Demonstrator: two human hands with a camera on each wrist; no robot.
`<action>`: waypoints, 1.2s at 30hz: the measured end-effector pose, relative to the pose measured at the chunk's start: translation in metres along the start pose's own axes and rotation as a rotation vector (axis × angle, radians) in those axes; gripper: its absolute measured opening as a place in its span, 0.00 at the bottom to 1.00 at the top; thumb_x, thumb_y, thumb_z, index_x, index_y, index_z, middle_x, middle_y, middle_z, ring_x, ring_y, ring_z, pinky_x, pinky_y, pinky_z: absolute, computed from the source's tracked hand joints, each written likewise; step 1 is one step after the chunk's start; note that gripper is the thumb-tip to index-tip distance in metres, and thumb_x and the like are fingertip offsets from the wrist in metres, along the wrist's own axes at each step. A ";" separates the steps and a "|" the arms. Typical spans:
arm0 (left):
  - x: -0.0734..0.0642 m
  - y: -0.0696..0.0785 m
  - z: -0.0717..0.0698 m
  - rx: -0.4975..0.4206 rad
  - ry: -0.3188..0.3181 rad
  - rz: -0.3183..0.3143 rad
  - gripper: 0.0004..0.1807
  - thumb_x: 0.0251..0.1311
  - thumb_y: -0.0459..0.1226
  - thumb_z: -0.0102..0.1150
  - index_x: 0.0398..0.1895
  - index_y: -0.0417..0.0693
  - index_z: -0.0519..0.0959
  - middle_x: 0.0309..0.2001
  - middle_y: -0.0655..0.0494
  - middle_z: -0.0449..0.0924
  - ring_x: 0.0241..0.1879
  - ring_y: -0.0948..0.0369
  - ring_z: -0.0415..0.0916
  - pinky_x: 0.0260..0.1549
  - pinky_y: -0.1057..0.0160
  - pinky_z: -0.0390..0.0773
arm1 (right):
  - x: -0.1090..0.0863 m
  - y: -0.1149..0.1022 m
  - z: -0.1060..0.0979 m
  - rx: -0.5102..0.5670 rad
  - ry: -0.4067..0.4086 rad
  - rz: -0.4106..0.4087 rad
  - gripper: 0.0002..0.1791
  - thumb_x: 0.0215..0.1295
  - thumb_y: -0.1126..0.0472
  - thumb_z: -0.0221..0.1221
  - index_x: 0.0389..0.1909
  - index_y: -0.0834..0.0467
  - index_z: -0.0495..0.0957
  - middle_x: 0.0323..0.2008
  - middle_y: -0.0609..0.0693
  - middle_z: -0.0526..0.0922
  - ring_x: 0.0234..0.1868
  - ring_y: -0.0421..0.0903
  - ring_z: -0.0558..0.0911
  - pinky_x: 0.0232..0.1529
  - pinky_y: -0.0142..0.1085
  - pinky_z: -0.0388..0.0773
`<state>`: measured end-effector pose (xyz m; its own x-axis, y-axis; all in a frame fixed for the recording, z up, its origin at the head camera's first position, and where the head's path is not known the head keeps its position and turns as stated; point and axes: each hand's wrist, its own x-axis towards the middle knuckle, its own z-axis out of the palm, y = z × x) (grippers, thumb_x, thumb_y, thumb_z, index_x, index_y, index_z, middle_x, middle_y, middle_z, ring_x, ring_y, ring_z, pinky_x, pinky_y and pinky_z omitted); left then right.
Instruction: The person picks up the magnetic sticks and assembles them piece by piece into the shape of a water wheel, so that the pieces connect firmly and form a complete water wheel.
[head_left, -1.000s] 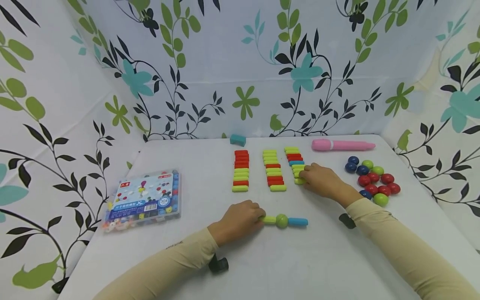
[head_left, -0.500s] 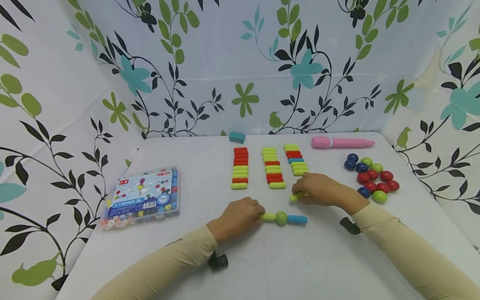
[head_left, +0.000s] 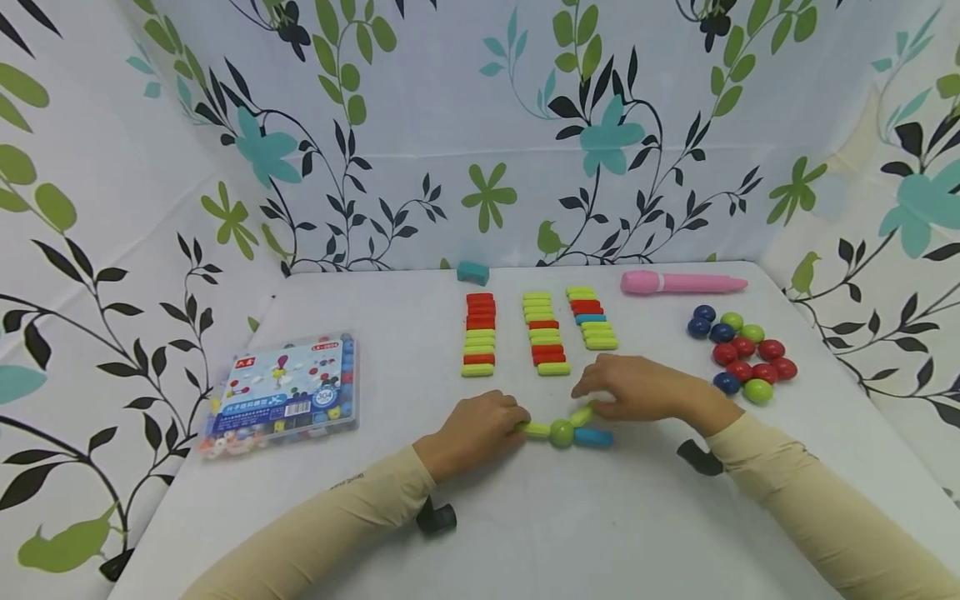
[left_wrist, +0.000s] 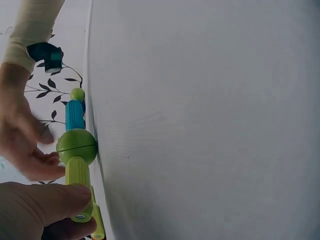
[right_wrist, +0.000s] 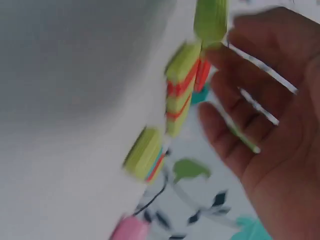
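My left hand (head_left: pixel 480 427) pinches the end of a light-green stick (left_wrist: pixel 77 181) between thumb and fingers. The stick joins a green ball (head_left: pixel 562 432); a blue stick (head_left: pixel 594 437) extends from the ball's right side. A second light-green stick (head_left: pixel 582 415) slants up and right from the ball, its far end at my right hand (head_left: pixel 637 387). That hand's thumb and fingers (right_wrist: pixel 232 95) stand apart, loosely bent, in the right wrist view. Blur there leaves the contact with the stick unclear.
Behind the hands lie three columns of sticks: left (head_left: pixel 479 335), middle (head_left: pixel 546 333) and right (head_left: pixel 591 318). Several red, blue and green balls (head_left: pixel 740 348) lie right, below a pink pen-shaped object (head_left: pixel 684 282). A clear parts box (head_left: pixel 281 392) rests left; a teal block (head_left: pixel 472 272) is farthest back.
My right hand has brought a light-green stick from the right column toward the ball, where it now slants beside the blue stick. The left hand keeps its hold in place.
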<state>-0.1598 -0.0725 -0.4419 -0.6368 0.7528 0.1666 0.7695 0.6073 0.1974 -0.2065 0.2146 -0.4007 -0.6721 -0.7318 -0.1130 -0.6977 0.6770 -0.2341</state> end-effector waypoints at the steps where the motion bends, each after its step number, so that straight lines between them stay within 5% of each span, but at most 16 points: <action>1: 0.000 0.000 0.000 -0.001 0.001 -0.002 0.12 0.62 0.39 0.71 0.48 0.49 0.88 0.39 0.60 0.87 0.40 0.64 0.80 0.39 0.70 0.82 | 0.001 0.009 -0.002 0.004 0.037 0.052 0.16 0.63 0.62 0.68 0.53 0.52 0.86 0.48 0.46 0.87 0.50 0.48 0.81 0.50 0.44 0.83; 4: 0.002 -0.001 0.000 -0.013 -0.010 -0.012 0.13 0.62 0.39 0.71 0.49 0.51 0.88 0.40 0.61 0.87 0.42 0.64 0.81 0.40 0.70 0.82 | 0.010 0.041 -0.002 -0.038 0.143 0.197 0.17 0.63 0.65 0.67 0.53 0.56 0.86 0.49 0.51 0.86 0.52 0.53 0.81 0.52 0.51 0.82; 7: 0.003 -0.002 0.003 -0.029 -0.043 -0.006 0.13 0.62 0.38 0.71 0.50 0.52 0.88 0.41 0.62 0.87 0.44 0.65 0.81 0.42 0.71 0.81 | 0.016 0.065 0.004 -0.087 0.140 0.283 0.15 0.64 0.64 0.68 0.52 0.57 0.86 0.47 0.52 0.86 0.50 0.53 0.80 0.52 0.51 0.82; 20: 0.007 -0.006 0.000 0.013 -0.078 0.030 0.13 0.64 0.39 0.70 0.51 0.54 0.87 0.43 0.63 0.87 0.44 0.65 0.81 0.42 0.72 0.81 | 0.020 0.080 0.018 -0.066 0.069 0.273 0.15 0.62 0.60 0.70 0.50 0.54 0.87 0.42 0.48 0.84 0.47 0.49 0.79 0.51 0.49 0.82; 27: 0.007 -0.005 -0.004 0.025 -0.075 0.051 0.13 0.64 0.38 0.69 0.52 0.53 0.87 0.44 0.62 0.88 0.46 0.64 0.81 0.44 0.71 0.82 | 0.013 0.031 0.010 -0.055 -0.050 0.058 0.15 0.63 0.59 0.70 0.51 0.46 0.86 0.46 0.42 0.86 0.49 0.46 0.80 0.51 0.44 0.83; 31: 0.007 -0.005 -0.004 0.030 -0.071 0.060 0.13 0.65 0.38 0.69 0.52 0.52 0.87 0.44 0.61 0.87 0.46 0.63 0.81 0.45 0.70 0.82 | 0.016 -0.001 0.008 -0.125 -0.038 -0.092 0.14 0.62 0.60 0.71 0.48 0.45 0.88 0.40 0.41 0.85 0.41 0.42 0.77 0.40 0.34 0.81; 36: 0.007 -0.005 0.000 0.024 -0.067 0.068 0.14 0.64 0.38 0.69 0.52 0.52 0.87 0.44 0.61 0.87 0.46 0.64 0.81 0.45 0.72 0.81 | 0.017 -0.020 0.008 -0.183 -0.007 -0.179 0.13 0.60 0.61 0.73 0.45 0.46 0.88 0.40 0.42 0.86 0.40 0.42 0.76 0.35 0.29 0.77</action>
<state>-0.1681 -0.0701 -0.4412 -0.5794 0.8072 0.1131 0.8121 0.5598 0.1647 -0.2019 0.1880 -0.4059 -0.5323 -0.8416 -0.0918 -0.8393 0.5388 -0.0728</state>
